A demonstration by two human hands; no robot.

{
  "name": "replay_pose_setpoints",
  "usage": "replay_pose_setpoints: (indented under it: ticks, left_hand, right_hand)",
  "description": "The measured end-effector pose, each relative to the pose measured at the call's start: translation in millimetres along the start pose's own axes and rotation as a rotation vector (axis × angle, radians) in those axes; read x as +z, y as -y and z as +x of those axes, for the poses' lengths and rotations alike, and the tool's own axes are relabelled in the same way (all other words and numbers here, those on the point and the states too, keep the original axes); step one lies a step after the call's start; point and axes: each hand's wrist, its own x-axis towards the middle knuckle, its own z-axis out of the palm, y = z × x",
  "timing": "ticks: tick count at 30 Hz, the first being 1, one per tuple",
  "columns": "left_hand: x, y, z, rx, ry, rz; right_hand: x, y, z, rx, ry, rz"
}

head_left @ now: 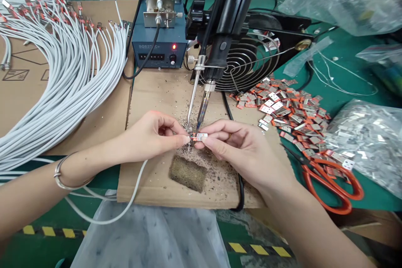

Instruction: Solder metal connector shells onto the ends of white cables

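My left hand (163,134) pinches the end of a white cable (138,184), whose length loops down below the wrist. Between thumb and fingers, my right hand (234,144) grips a small USB connector (201,136) with a metal shell and a red-orange board. Cable end and connector meet under the tip of a soldering iron (204,106), fixed in a stand. Beside the iron, a thin metal solder feed tube (192,96) points at the same spot. Fingers partly hide the joint, so I cannot tell whether the wires are attached. A brown sponge (187,173) lies just below.
White cables with connectors (78,71) lie bundled at left. A blue solder feeder (158,46) and a round fan (235,63) stand behind. Loose USB connectors (292,113), orange-handled scissors (333,184) and a plastic bag of metal parts (370,142) are at right.
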Motion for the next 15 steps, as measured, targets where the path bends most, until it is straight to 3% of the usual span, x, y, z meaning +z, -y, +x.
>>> replay_pose_setpoints:
  ticks: [15]
  left_hand:
    - [-1.5,-0.8,0.4,-0.009,0.013,-0.018]
  right_hand:
    - [-0.5,-1.0,-0.7,-0.002,0.002,-0.008]
